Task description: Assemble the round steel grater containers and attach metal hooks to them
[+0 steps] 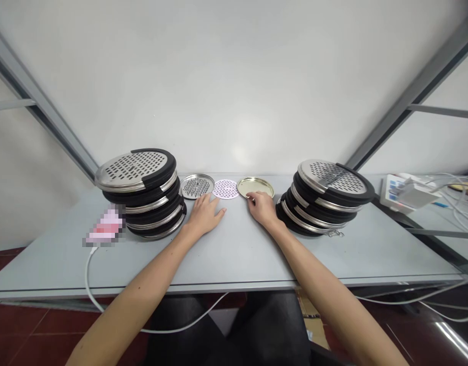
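My left hand (206, 212) rests at the front edge of a round slotted metal disc (198, 186), its fingers spread and nothing held. Beside that disc lies a flat pale pink perforated disc (226, 189). To its right is a shallow round gold-coloured lid (256, 186). My right hand (261, 206) has curled fingers at the lid's front rim, pinching it at the near left edge. The lid lies flat on the table.
On the grey table (234, 254), a tilted stack of black-and-silver discs (142, 195) stands left, another (325, 198) right. A blurred pink object (105, 227) with a white cable lies at left. A power strip (398, 193) is at far right.
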Demonstrator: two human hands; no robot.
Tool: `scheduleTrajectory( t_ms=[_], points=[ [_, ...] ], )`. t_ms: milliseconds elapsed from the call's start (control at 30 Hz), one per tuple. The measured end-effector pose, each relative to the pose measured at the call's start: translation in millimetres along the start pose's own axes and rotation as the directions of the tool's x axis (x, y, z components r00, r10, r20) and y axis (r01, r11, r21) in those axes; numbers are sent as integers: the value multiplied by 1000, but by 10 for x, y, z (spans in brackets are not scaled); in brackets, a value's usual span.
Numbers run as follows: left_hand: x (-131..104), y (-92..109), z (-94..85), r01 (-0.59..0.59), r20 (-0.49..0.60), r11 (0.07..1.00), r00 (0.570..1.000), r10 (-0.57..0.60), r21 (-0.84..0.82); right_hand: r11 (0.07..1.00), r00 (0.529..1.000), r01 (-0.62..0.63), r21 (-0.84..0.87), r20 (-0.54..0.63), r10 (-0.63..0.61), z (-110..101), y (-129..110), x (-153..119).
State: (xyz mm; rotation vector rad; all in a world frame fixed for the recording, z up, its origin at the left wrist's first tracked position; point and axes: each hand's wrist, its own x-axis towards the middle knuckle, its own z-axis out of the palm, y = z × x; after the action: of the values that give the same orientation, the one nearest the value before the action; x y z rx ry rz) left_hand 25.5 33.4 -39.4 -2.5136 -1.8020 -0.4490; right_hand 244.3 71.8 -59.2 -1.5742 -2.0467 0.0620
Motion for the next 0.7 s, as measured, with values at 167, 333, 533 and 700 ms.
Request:
scheduleTrajectory(
  t_ms=[167,333,533,700],
  points=[
    [-37,21,17,0,63,1000,998,2,-29,999,963,39,-28,-265,-45,-117,-61,-26],
    [-16,40,31,-5,58,999,998,7,-44,981,920,120,149,-388,-54,-300,-200,-92],
    [62,48,64,-4,15,999,1000,5,-49,908,908,201,367,-417,-33,-441,-235,-153],
    [90,-12,14,-72,-73,991,995,65,-113,794,910,349,497,-380,-163,-518,-227,-185]
  ],
)
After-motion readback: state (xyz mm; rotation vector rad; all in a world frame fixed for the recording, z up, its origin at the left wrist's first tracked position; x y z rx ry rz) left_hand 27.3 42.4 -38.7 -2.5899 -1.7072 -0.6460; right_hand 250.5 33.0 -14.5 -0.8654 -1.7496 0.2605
